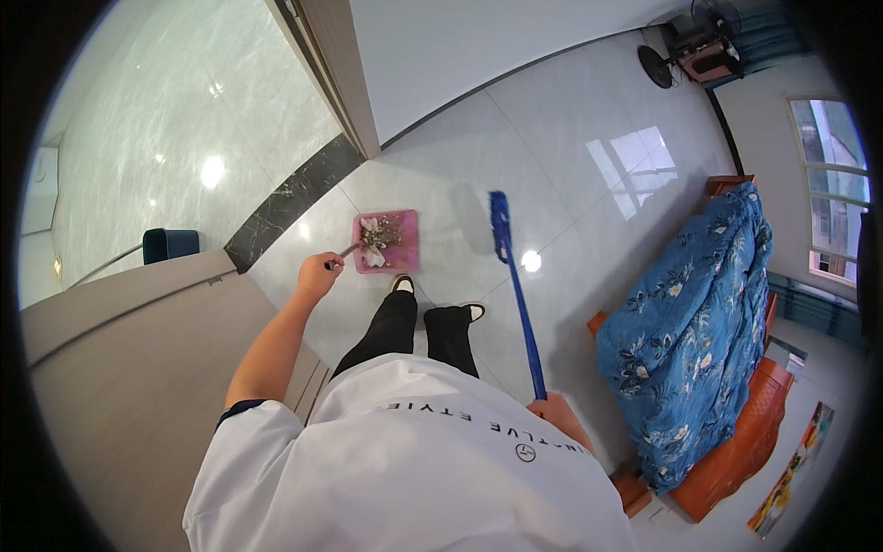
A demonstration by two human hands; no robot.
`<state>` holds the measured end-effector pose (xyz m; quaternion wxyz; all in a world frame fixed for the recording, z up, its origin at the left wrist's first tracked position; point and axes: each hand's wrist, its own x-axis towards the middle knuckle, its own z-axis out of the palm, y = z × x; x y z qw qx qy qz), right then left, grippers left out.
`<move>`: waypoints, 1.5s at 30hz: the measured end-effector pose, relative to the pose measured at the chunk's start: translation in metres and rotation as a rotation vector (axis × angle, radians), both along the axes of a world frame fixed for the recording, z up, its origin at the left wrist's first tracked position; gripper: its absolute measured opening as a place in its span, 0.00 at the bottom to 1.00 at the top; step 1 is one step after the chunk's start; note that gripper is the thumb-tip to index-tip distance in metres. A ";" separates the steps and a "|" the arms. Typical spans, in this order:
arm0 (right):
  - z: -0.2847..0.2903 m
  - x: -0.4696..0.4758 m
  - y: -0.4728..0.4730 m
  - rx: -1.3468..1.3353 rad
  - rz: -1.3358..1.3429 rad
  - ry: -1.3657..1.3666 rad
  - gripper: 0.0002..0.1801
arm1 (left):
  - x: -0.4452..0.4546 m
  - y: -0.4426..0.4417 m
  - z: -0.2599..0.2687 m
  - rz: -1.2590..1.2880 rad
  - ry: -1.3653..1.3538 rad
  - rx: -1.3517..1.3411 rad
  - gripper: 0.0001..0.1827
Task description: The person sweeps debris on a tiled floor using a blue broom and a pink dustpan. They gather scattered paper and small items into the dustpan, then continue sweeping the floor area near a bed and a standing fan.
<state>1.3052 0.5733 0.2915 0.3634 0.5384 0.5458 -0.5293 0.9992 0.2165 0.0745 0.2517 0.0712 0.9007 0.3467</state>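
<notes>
My left hand (320, 273) grips the handle of a pink dustpan (408, 257). Debris (383, 232) with pale crumpled pieces, perhaps paper, and brownish bits lies in the pan. The pan is just ahead of my feet; whether it touches the floor is hard to tell. In my right hand (559, 414), close to my body, is the handle of a blue broom (527, 331). Its bristled head (499, 217) points away from me, to the right of the dustpan and apart from it.
A dark stone threshold (290, 196) crosses the doorway at left, with an open wooden door (159, 331) near me. Beyond it stands a dark blue bin (171, 246). A bed with a blue floral cover (690, 331) is at right. Black fans (655, 67) occupy the far corner.
</notes>
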 end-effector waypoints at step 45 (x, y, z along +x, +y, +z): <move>-0.081 0.034 -0.039 -0.706 -0.866 0.067 0.17 | 0.008 -0.064 -0.077 0.766 -0.822 0.154 0.10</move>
